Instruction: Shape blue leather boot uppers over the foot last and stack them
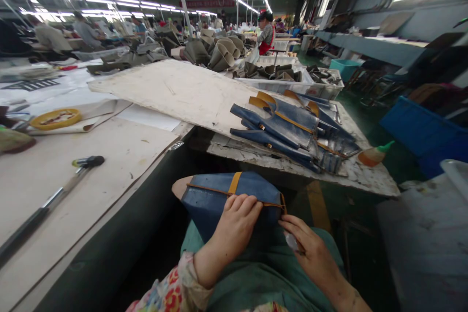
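A blue leather piece (208,204) with a pale tip, brown edging and a yellow-brown strap lies over my lap. My left hand (236,224) is closed on its near edge, fingers curled over the brown trim beside the strap. At the piece's right end, my right hand (307,241) pinches the end of the brown strip between thumb and fingers. A small whitish object (291,242) shows under the right fingers; what it is I cannot make out. Several similar blue pieces (288,126) are stacked on the white board beyond.
A hammer (69,185) lies on the left table (120,156), near a yellow ring (55,119). On the board's (164,83) right corner is a bottle with a green nozzle (375,155). Blue crates (420,124) stand at right. A person in a red apron (266,36) is beyond.
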Demonstrator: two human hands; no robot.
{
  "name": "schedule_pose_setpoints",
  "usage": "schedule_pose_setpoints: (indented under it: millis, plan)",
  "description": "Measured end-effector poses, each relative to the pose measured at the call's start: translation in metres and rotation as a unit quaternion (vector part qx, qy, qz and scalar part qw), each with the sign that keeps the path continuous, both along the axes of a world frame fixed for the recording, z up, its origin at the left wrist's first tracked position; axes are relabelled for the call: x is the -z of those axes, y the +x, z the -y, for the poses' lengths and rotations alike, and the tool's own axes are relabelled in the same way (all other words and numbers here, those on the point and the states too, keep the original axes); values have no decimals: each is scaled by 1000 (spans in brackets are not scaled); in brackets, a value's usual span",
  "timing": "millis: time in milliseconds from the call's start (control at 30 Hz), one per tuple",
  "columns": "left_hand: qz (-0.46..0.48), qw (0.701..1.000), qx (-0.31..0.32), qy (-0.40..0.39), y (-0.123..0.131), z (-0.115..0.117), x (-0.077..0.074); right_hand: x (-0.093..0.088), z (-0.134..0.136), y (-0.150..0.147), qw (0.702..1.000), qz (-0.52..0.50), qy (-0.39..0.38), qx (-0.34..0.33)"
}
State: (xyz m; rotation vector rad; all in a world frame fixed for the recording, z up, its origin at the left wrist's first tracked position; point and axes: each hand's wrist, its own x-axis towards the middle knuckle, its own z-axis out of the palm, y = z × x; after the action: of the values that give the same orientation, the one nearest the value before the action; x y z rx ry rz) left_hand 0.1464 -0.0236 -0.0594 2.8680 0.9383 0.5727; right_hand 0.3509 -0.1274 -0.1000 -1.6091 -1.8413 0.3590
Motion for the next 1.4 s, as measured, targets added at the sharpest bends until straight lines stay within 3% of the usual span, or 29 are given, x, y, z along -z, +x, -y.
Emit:
schedule_pose_setpoints:
  millis: [133,367,600,733,900,1133,1400]
  plan:
    - [-40,998,37,-15,15,0,0,-6,-5,7,1000,-31,-5,1]
    - [-41,995,63,-63,29,-5,-1,-27,-18,27,992,-79,-3,93]
    - [-16,992,74,-101,23,-1,-3,-34,-22,30,997,-11,-28,74]
    - [-35,992,95,-70,21,2,4,-31,-18,28,997,-5,-35,75]
    - [-62,994,69,-50,33,-2,3,-29,-26,28,994,10,-50,92]
    - [-102,992,62,-32,41,-4,-10,-31,-31,26,994,60,25,87]
    - [-99,992,65,-32,46,-7,-10,-36,-29,21,994,72,45,61]
